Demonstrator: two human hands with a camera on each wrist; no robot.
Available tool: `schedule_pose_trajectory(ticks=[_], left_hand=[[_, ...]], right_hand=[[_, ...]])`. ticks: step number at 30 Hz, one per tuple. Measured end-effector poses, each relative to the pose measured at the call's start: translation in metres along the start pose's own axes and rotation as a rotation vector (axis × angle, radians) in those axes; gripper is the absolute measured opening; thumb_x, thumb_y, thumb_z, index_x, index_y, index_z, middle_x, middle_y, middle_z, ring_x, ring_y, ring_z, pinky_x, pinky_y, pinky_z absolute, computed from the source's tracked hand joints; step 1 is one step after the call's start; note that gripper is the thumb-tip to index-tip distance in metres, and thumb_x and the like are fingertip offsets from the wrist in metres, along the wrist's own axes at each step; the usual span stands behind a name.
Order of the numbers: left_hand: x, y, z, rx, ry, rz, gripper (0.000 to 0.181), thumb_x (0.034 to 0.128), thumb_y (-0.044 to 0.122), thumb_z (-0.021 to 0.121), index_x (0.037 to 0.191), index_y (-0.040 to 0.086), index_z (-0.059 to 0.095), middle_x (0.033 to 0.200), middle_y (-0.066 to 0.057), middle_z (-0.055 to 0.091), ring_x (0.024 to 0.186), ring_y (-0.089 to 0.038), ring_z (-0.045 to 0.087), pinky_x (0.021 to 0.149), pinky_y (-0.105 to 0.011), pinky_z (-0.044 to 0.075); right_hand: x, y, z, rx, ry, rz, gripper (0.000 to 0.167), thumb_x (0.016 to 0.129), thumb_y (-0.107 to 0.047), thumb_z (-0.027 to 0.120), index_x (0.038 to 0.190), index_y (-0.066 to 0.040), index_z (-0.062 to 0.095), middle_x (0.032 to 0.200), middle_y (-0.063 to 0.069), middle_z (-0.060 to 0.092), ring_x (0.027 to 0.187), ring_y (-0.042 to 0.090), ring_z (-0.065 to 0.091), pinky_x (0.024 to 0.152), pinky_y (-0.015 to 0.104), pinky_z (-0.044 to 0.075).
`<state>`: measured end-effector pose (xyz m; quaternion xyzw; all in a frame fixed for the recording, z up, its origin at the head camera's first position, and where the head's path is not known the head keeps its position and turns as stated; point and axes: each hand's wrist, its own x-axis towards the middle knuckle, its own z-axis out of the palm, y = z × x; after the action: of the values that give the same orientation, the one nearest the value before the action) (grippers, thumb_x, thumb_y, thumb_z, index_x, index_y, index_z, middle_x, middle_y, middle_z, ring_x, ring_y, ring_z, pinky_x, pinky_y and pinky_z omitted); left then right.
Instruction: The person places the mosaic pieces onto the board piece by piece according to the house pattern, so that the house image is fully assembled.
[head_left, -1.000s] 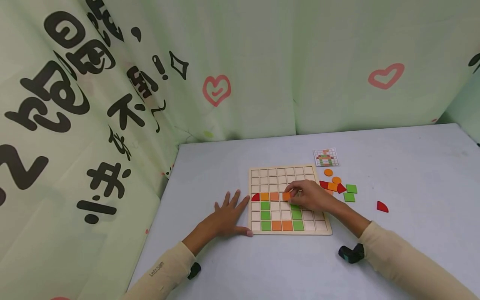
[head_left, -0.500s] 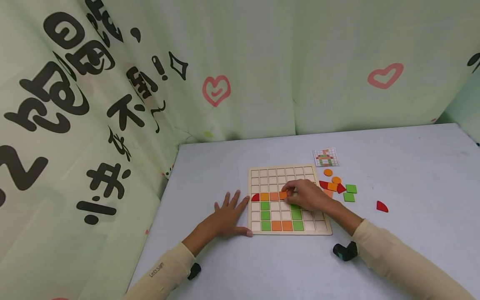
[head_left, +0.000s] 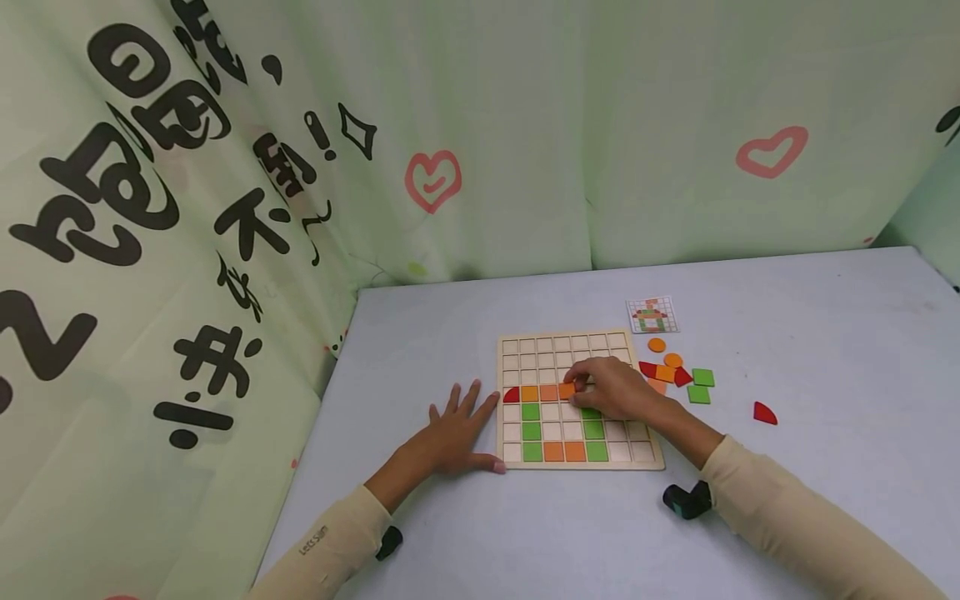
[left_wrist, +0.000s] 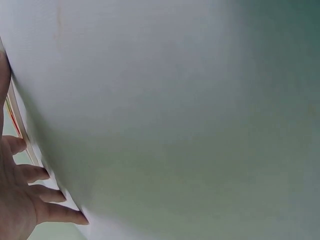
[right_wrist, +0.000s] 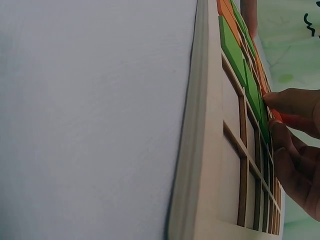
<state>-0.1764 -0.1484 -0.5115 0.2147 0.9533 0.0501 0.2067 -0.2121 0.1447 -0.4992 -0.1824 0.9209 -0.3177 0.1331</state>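
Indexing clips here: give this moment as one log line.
right hand: pinches orange tile at grid board | left hand: spread at board's left edge

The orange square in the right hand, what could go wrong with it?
The orange square might catch on the raised lines of the board and sit crooked. Also, the right hand partly covers a green square in the head view, so it could nudge that one.

The board is pale, gridded; right of it lie green squares, orange discs; behind it hangs a red-hearted pale-green curtain.
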Motion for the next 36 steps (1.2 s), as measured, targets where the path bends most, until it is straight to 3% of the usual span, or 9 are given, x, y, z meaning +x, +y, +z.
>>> schedule_pose_trajectory(ticks=[24,36], left_hand=[[-0.0019,0.0007,-0.0034,-0.003,-0.007,0.006,0.112,0.0759,0.075,0.068,0.162,0.026,0.017,0.170,-0.012,0.008,0.154,-0.046,0.007,0.109,-0.076,0.023],[-0.0030,0.0019,-0.0050,-0.009,-0.010,0.002,0.112,0.0759,0.074,0.069,0.162,0.026,0.017,0.170,-0.013,0.008,0.154,-0.046,0.007,0.110,-0.076,0.022]], right_hand=[[0.0012,-0.0015,-0.0013,-0.010,-0.010,0.024,0.022,0.089,-0.019,0.077,0.109,-0.011,0.074,0.091,-0.001,0.066,0.086,0.017,0.056,0.077,0.032,0.048],[0.0019,0.0021,-0.0002,-0.019,-0.020,0.011,0.028,0.088,-0.021,0.077,0.113,-0.010,0.073,0.094,0.000,0.067,0.087,0.017,0.057,0.078,0.033,0.049]])
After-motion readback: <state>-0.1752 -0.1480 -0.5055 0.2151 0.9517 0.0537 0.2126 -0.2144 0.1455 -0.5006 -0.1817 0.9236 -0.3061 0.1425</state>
